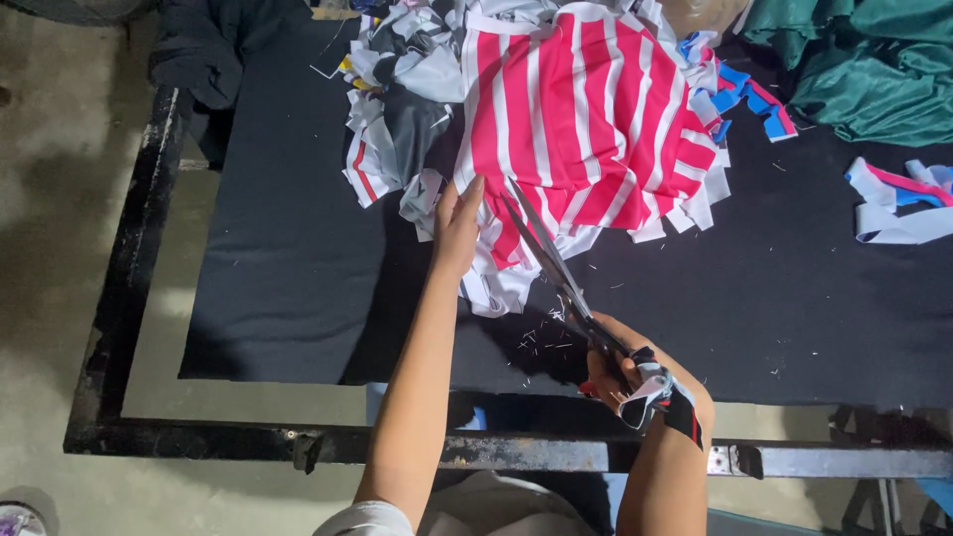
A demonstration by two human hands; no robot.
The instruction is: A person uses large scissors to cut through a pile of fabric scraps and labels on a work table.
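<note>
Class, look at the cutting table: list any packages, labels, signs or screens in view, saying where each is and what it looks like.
None in view: no package, label, sign or screen.
Only cloth lies on the black table: a pink-and-white striped fabric, with scissors in the right hand.

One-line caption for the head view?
Right hand works scissors into red-and-white striped fabric; left hand steadies it.

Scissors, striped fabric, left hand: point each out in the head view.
scissors [544, 250], head view, on the blades over the cloth
striped fabric [586, 109], head view, middle of the pink-and-white piece
left hand [457, 223], head view, back of the hand
</note>
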